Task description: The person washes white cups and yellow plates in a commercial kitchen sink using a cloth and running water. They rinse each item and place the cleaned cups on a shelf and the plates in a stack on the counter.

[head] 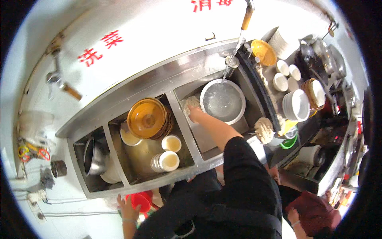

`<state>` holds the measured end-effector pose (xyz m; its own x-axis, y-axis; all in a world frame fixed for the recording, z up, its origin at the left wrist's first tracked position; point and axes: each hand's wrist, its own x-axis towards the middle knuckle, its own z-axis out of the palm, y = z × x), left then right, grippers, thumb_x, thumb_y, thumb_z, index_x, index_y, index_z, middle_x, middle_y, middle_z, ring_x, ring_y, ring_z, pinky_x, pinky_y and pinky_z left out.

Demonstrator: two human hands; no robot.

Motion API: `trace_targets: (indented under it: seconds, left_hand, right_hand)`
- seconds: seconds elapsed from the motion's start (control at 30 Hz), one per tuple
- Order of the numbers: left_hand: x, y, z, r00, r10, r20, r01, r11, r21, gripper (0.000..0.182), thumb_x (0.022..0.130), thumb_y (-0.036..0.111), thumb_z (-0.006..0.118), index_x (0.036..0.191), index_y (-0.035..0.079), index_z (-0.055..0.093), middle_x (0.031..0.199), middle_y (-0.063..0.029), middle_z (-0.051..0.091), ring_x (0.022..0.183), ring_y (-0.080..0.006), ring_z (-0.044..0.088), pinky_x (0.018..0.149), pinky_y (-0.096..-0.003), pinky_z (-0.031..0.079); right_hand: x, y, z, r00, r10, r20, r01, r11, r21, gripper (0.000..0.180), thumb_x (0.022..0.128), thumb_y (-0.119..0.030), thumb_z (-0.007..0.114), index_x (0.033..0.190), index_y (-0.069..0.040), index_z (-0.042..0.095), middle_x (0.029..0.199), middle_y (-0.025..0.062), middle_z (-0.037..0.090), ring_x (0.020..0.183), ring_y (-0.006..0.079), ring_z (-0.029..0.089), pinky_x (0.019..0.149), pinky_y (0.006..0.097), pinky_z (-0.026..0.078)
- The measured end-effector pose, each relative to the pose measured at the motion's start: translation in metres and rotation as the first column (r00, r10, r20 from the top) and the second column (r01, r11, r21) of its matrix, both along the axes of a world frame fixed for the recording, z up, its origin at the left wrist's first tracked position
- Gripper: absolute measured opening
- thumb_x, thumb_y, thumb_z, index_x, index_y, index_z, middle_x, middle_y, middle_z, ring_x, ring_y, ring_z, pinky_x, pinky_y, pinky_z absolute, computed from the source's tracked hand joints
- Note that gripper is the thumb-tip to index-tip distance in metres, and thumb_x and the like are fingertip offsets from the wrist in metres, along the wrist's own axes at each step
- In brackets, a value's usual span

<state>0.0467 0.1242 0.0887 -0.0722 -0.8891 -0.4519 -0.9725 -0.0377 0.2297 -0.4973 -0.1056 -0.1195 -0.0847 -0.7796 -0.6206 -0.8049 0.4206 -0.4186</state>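
Note:
My right hand (195,115) reaches into the right-hand basin of a stainless steel sink (194,151). Its fingers grip a pale, wet cloth (190,103) at the left side of a round metal pot (222,103). Clear water fills much of that pot, and a stream from the tap (246,19) runs into it. My left hand (130,207), fingers apart and holding nothing, hovers below the sink's front edge beside a red plastic container (141,201). Stacked amber bowls (147,118) and white bowls (169,161) sit in the cloudy water of the middle basin.
A metal bowl (95,156) leans in the left basin. Right of the sink stand stacked white bowls (296,105), an amber dish (264,52), stacked plates (283,43) and a bunched cloth (263,130). Another person in maroon (313,213) is at the lower right.

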Motion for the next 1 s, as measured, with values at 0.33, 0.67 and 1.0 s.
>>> trace_targets:
  seconds: [0.33,0.67,1.0]
  left_hand:
    - [-0.053,0.062,0.011,0.994,-0.075,0.079,0.079,0.996,-0.048,0.063,0.069,0.012,0.08,0.127,0.006,0.054,0.144,-0.0306,0.024,0.127,-0.0508,0.04,0.099,-0.052,0.047]
    - [-0.17,-0.043,-0.01,0.855,-0.302,-0.421,0.193,0.94,-0.283,0.049,0.077,0.023,0.078,0.119,0.004,0.061,0.126,-0.0206,0.055,0.118,-0.0378,0.051,0.103,-0.0465,0.041]
    - [-0.4,-0.203,-0.104,0.583,0.009,-0.813,-0.263,0.948,-0.178,0.044,0.103,0.039,0.038,0.104,0.002,0.061,0.107,-0.0127,0.063,0.101,-0.0262,0.059,0.089,-0.0405,0.048]
  right_hand:
    - [0.017,-0.011,-0.152,0.853,-0.519,0.052,0.521,0.854,-0.015,0.065,0.089,-0.039,0.064,0.146,-0.025,0.036,0.144,0.0155,0.045,0.128,0.038,0.047,0.102,0.0504,0.044]
    - [0.007,0.064,0.038,0.771,-0.399,0.497,0.439,0.897,0.04,0.034,0.093,-0.03,0.058,0.118,-0.006,0.063,0.11,0.0134,0.067,0.097,0.0292,0.064,0.084,0.0406,0.052]
    - [0.042,0.062,0.143,0.782,0.029,0.622,0.432,0.695,-0.575,0.037,0.105,-0.026,0.036,0.114,-0.001,0.062,0.108,0.0214,0.068,0.102,0.0348,0.064,0.089,0.0449,0.05]
